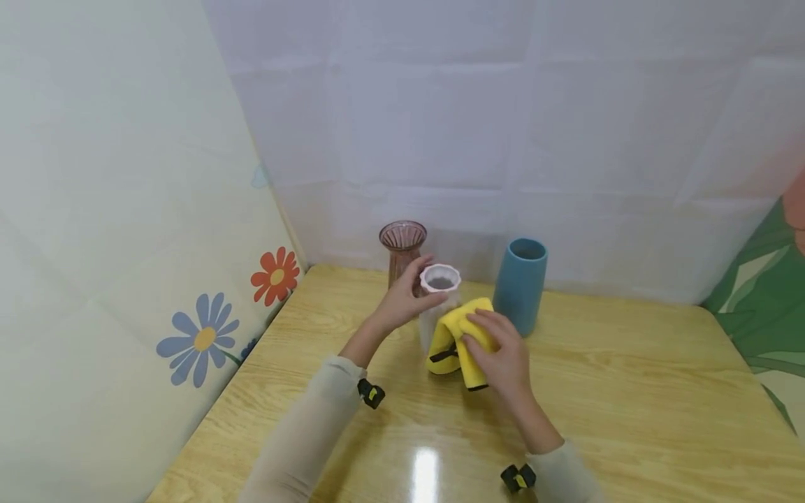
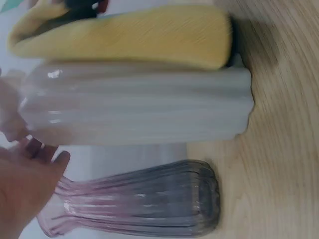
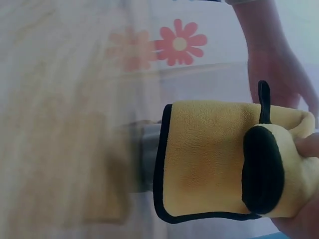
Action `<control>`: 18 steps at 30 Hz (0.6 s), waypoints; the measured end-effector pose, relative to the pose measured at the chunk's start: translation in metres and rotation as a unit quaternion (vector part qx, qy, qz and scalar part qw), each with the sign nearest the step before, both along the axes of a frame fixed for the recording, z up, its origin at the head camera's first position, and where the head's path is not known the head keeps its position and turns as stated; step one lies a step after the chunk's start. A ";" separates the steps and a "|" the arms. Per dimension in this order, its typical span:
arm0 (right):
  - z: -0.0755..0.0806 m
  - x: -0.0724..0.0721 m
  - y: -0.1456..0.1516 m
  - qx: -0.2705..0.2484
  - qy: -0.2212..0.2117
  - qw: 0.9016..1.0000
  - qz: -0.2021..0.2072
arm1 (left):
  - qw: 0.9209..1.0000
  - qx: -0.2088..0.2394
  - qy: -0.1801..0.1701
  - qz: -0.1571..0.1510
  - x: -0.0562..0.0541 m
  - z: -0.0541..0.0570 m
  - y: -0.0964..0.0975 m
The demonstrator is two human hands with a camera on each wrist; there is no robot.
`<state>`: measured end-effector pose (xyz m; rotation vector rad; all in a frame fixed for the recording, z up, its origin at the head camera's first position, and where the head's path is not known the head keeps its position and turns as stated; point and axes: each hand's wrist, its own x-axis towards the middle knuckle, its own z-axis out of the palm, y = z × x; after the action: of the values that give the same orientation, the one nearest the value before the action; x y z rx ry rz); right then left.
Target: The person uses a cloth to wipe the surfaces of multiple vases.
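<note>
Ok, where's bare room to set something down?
The widest bare patch of table lies right of the blue vase, toward the leafy backdrop. A smaller one lies between the left sleeve and flowered wall. Crowded: the middle, where left hand, right hand, yellow cloth, white vase and pink vase cluster.

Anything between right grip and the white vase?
Yes, the yellow cloth: the right grip holds it against or close beside the white vase. Nothing else visible stands between them; the blue vase stands farther back.

The wood-grain table (image 1: 629, 381) bears a pink vase (image 1: 402, 260); a white vase (image 2: 144, 107); a blue vase (image 1: 520, 290).
</note>
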<state>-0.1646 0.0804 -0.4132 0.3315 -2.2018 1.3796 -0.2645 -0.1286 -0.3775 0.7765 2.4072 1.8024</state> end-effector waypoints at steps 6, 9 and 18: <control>0.015 -0.012 0.001 0.026 0.081 0.996 0.010 | 0.998 -0.032 0.008 0.057 0.006 0.004 0.005; 0.017 -0.019 -0.001 0.035 0.086 0.996 0.014 | 0.997 -0.050 0.002 0.066 0.007 0.006 0.006; 0.007 -0.031 -0.006 0.027 0.072 0.997 0.024 | 0.997 -0.058 0.003 0.058 0.006 0.006 0.004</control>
<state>-0.1952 0.0740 -0.4060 0.4905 -2.1269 1.2812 -0.2585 -0.1247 -0.3718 0.6456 2.5850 1.6801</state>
